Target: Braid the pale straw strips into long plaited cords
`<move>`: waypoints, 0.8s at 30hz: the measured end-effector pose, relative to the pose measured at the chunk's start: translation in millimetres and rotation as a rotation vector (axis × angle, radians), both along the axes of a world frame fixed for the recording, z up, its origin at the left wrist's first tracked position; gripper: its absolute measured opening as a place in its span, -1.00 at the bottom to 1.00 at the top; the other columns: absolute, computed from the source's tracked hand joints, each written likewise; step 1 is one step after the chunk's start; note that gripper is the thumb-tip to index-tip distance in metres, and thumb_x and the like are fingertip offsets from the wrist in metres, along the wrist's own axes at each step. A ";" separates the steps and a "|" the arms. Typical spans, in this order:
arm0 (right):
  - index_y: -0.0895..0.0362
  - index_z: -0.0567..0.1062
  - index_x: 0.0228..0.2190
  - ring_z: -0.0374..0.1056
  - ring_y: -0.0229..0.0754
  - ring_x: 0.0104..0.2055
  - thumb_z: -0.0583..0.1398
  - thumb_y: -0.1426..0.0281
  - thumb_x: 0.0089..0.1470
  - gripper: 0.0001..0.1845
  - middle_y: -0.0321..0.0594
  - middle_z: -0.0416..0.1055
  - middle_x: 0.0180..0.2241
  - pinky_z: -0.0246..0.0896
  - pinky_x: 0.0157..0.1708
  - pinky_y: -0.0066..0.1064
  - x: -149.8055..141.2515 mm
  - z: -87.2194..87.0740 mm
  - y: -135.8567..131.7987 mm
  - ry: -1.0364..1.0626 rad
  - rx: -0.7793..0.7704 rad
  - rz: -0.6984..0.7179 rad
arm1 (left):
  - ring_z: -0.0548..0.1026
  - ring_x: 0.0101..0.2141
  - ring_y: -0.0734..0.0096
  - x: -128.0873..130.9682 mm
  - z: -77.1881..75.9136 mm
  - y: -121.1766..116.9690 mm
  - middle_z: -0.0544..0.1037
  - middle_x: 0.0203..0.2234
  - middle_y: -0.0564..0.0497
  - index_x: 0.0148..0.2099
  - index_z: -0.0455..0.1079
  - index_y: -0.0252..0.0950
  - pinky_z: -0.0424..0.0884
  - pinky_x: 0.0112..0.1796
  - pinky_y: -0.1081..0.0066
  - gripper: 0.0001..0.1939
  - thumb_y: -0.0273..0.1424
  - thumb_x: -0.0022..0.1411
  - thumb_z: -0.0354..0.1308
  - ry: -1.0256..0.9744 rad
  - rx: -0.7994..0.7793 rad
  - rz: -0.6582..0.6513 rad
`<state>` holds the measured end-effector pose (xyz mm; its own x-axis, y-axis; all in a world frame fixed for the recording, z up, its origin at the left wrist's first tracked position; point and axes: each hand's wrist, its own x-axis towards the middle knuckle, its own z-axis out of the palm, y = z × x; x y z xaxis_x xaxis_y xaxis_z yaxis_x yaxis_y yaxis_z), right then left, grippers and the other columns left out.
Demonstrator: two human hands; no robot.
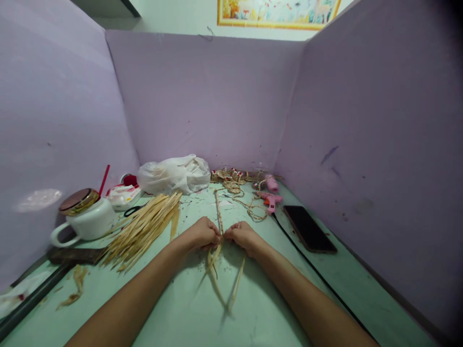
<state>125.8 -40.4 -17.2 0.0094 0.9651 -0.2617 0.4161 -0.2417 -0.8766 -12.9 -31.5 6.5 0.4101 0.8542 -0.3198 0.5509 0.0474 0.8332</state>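
A thin braid (pixel 218 209) of straw-coloured strips runs away from me along the table, and its near end lies between my two hands. My left hand (pixel 205 233) is closed, pinching the strips at the left side of that end. Opposite it, my right hand (pixel 241 236) pinches them from the right, close to the left fingers. Loose strips (pixel 216 279) hang toward me below both hands, their tips slightly blurred. To the left lies a thick bundle of dry flat strips (pixel 144 231). The exact crossing of the strips is hidden by my fingers.
On the left stand a white mug (pixel 92 219) with a round lid on it, scissors (pixel 133 210) and a dark-bladed tool (pixel 75 255). Behind are a white plastic bag (pixel 175 173) and braided pieces (pixel 233 178). A pink glue gun (pixel 269 200), its black cable (pixel 307 260) and a phone (pixel 309 229) lie right.
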 end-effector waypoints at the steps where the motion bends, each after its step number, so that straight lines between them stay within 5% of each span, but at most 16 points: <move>1: 0.18 0.23 -0.78 -0.17 -0.45 -0.77 0.12 0.49 -0.35 -0.87 -0.47 -0.07 -0.87 -0.36 -0.75 -0.51 0.0 -0.2 0.1 0.003 0.000 0.002 | 0.07 -0.82 0.63 -1.8 1.4 0.9 0.25 -0.84 0.10 -0.65 0.29 -0.38 -0.05 -0.73 0.53 -0.94 -0.50 -0.24 0.03 0.042 -0.010 0.015; 5: 0.17 0.22 -0.78 -0.17 -0.45 -0.78 0.12 0.48 -0.36 -0.85 -0.47 -0.07 -0.87 -0.36 -0.76 -0.51 -1.4 1.5 -0.7 0.029 -0.015 0.004 | 0.08 -0.80 0.60 -0.3 5.4 -0.4 0.24 -0.85 0.10 -0.64 0.29 -0.36 -0.03 -0.71 0.52 -0.94 -0.47 -0.22 0.05 0.180 0.045 0.114; 14: 0.15 0.13 -0.79 -0.18 -0.46 -0.77 0.08 0.56 -0.34 -0.80 -0.48 -0.08 -0.86 -0.34 -0.76 -0.53 -1.5 0.5 -4.6 0.201 -0.076 0.024 | 0.35 -0.50 0.33 38.2 -6.5 -52.8 0.30 -0.71 -0.01 -0.62 0.33 -0.31 0.14 -0.47 0.47 -0.91 -0.58 -0.26 0.08 0.251 0.539 0.163; 18: 0.16 0.19 -0.78 -0.10 -0.44 -0.78 0.08 0.56 -0.32 -0.83 -0.44 0.01 -0.85 -0.21 -0.76 -0.55 2.9 -3.2 -2.4 0.298 -0.094 0.066 | 0.29 -0.63 0.43 27.3 5.2 -38.3 0.25 -0.79 0.05 -0.67 0.29 -0.34 0.11 -0.56 0.50 -0.87 -0.44 -0.16 0.10 0.251 0.362 0.069; 22: 0.17 0.25 -0.75 -0.05 -0.41 -0.80 0.08 0.55 -0.32 -0.89 -0.41 0.08 -0.85 -0.14 -0.77 -0.54 6.4 -2.2 -1.1 0.343 -0.127 0.085 | 0.17 -0.78 0.59 6.8 17.7 -7.0 0.34 -0.74 0.07 -0.49 0.31 -0.38 0.03 -0.70 0.54 -0.90 -0.46 -0.06 0.00 0.013 0.090 0.397; 24: 0.18 0.28 -0.74 -0.03 -0.40 -0.79 0.08 0.54 -0.32 -0.91 -0.40 0.11 -0.85 -0.13 -0.76 -0.55 7.4 -2.1 -0.5 0.360 -0.130 0.106 | 0.15 -0.79 0.64 3.4 16.5 0.3 0.39 -0.70 0.04 -0.45 0.30 -0.41 -0.02 -0.73 0.57 -0.91 -0.53 -0.07 -0.01 -0.130 -0.137 0.425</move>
<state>133.3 -40.8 -19.3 -0.2030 0.9146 -0.3497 0.1159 -0.3322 -0.9361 -9.5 -31.1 22.9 0.0767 0.9088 -0.4102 0.3497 0.3608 0.8646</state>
